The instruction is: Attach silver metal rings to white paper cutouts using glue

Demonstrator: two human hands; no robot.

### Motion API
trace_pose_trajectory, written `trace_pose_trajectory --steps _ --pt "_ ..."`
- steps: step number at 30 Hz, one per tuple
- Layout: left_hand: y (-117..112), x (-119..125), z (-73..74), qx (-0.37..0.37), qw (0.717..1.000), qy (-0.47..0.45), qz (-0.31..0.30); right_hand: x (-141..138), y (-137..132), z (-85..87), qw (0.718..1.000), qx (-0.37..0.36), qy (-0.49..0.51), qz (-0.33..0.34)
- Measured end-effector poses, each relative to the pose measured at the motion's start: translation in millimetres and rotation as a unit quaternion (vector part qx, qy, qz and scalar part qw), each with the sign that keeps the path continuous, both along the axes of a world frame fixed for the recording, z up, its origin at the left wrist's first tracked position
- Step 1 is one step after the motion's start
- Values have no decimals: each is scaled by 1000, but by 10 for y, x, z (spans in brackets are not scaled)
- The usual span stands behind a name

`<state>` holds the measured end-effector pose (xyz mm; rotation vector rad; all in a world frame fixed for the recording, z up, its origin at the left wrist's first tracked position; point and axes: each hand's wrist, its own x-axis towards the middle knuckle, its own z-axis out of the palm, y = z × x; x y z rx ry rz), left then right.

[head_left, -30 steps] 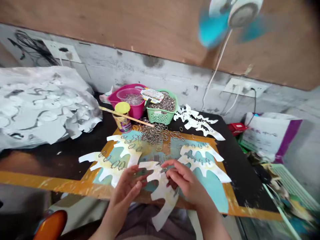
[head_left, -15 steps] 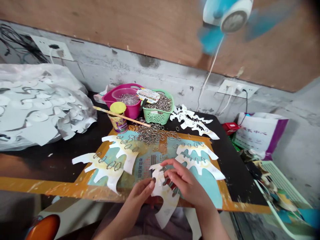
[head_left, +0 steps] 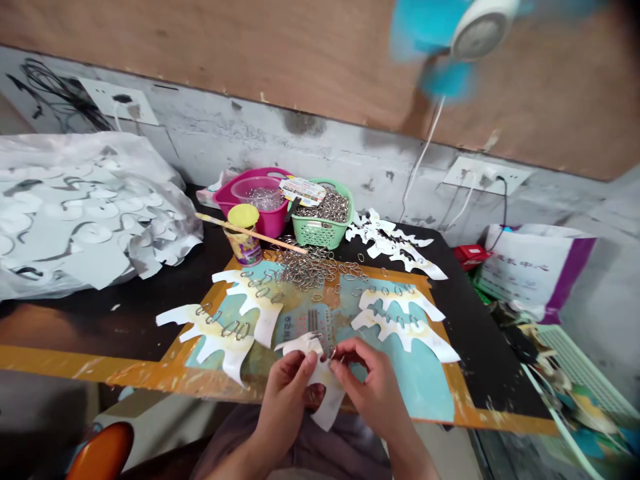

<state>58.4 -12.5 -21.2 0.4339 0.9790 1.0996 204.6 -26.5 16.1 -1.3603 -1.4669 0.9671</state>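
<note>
My left hand is closed on a white cut-out piece with notched edges, thumb on top, just over the table's front edge. At the piece's right side, my right hand pinches a small oval metal ring between thumb and fingertips. Part of the piece is hidden behind the fingers. Similar white pieces with rings along their yellowish-smeared edges lie to the left and to the right. Beyond my hands is a pile of loose metal rings.
Behind the pile stand a yellow-lidded tub with a stick across it, a pink basket and a green basket of rings. A plastic bag of white cut-outs fills the left. More pieces lie at back right.
My left hand has shifted its hold further over the piece, which is now folded or tilted. My right fingers have closed into a pinch on a ring. The view has shifted slightly.
</note>
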Motion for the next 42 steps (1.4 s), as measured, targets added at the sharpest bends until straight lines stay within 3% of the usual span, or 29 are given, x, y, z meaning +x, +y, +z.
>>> trace_pose_trajectory --steps 6,11,13,15,18,23,28,32,35,38,42 --pt "23 4 10 26 999 19 -27 -101 25 -112 984 148 -79 -54" --pt "80 -1 -25 77 988 136 9 -234 -6 -252 929 271 -231 -102" --pt "100 -1 -40 101 977 185 40 -278 -18 -264 931 255 -241 -103" --pt "111 4 -36 116 971 203 55 -302 -24 -238 952 209 -204 -96" --pt "105 22 11 105 980 158 52 -307 -11 -170 974 160 -130 -99" --pt "103 23 104 83 995 50 30 -279 78 -119 984 117 -78 -106" --pt "127 -38 67 97 993 64 15 -196 165 -75 998 48 -2 -48" --pt "165 -85 -16 116 989 92 -10 -137 188 -10 998 6 -29 46" --pt "206 -112 -51 122 989 73 -46 -153 180 -23 998 35 -50 30" --pt "250 -130 -50 132 986 74 -65 -177 183 -82 999 38 2 33" --pt "283 -126 -32 155 981 111 -46 -167 228 -141 991 -14 115 72"
